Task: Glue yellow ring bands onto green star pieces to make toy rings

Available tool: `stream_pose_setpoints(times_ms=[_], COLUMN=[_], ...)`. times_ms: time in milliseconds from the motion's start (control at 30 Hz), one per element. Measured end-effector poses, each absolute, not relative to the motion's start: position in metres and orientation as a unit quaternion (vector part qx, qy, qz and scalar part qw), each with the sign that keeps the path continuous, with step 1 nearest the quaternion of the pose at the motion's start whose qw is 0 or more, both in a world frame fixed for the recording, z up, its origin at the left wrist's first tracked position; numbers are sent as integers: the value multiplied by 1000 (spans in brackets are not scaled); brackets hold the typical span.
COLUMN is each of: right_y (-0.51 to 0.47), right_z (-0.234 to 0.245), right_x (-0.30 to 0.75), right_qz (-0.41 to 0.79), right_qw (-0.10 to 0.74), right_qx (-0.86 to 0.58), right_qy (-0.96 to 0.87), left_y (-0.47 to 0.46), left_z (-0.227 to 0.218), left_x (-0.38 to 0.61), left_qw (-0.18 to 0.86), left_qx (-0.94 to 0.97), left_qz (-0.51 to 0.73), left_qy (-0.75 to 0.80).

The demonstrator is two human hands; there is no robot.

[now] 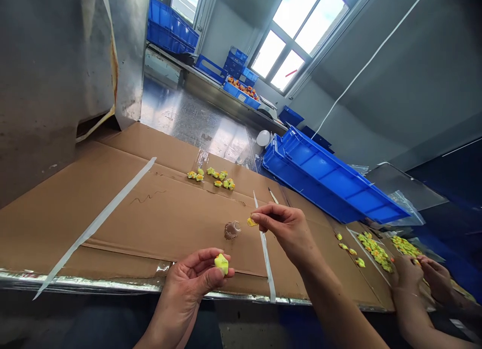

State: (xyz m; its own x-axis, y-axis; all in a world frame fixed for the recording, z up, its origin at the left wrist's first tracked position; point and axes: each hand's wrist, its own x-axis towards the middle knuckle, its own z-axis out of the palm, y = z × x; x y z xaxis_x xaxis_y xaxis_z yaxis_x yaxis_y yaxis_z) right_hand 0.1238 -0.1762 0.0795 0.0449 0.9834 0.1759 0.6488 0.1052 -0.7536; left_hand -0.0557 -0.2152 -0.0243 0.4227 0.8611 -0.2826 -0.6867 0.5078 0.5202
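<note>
My left hand (196, 278) pinches a small yellow toy piece (222, 263) between thumb and fingers, low over the cardboard's near edge. Further out, my right hand (284, 226) is closed on a thin tool or brush whose tip touches a small yellow-orange piece (251, 222) lying on the cardboard. A small clear cup (231, 230) with brownish liquid stands just left of that piece. A cluster of several yellow-and-orange pieces (216, 177) lies farther back on the cardboard (150, 213).
Stacked blue plastic trays (324, 178) lie to the right. Another person's hands (422, 273) work at the far right beside trays of yellow pieces (374, 249). Strips of white tape (98, 223) cross the cardboard. More blue bins (241, 90) stand at the back.
</note>
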Motion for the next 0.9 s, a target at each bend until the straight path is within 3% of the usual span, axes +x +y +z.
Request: stream_pose_setpoints(times_ms=[167,333,900], right_y=[-193,-205,-209], right_z=[82,74,54], right_x=[105,88,83], right_qz=[379,450,361], right_qw=[423,423,400], right_qx=[-576,-545,-531], right_qy=[-588,-567,-654], left_y=[-215,-216,-214], left_z=[-25,-29,-35], left_x=[-54,-53,-58], left_qw=[828,827,843], left_qx=[156,147,147], left_qz=[480,494,468], left_qy=[244,223,220])
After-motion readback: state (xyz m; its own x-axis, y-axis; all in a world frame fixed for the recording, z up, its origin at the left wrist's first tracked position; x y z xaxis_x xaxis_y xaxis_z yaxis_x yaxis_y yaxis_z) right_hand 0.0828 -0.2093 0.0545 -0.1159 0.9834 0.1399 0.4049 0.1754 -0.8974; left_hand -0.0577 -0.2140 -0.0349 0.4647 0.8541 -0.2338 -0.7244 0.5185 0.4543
